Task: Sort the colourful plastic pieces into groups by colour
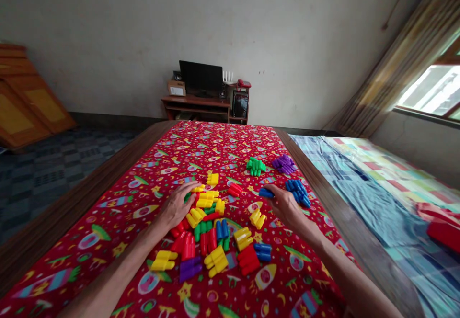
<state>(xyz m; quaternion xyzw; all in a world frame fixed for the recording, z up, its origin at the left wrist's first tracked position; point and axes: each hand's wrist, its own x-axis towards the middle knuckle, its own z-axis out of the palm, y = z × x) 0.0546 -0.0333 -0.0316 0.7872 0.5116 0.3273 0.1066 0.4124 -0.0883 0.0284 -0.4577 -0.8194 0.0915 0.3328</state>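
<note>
Mixed plastic building blocks, yellow, red, green, blue and purple, lie in a loose heap on the red patterned cloth (118,232). At the heap's far left edge is my left hand (176,206), thumb and fingers apart, reaching over a yellow block (198,188) and a green one. Whether it grips any of them I cannot tell. My right hand (286,206) pinches a blue block (266,193) just left of a small pile of blue blocks (298,193). Below that hand lies a yellow block (258,218). A red block (235,190) lies between the hands.
Green blocks (256,166) and purple blocks (284,164) form separate piles farther back on the right. Beyond the table's dark wooden edge (318,191) at right is a bed (381,184). A desk with a monitor (201,77) stands against the far wall.
</note>
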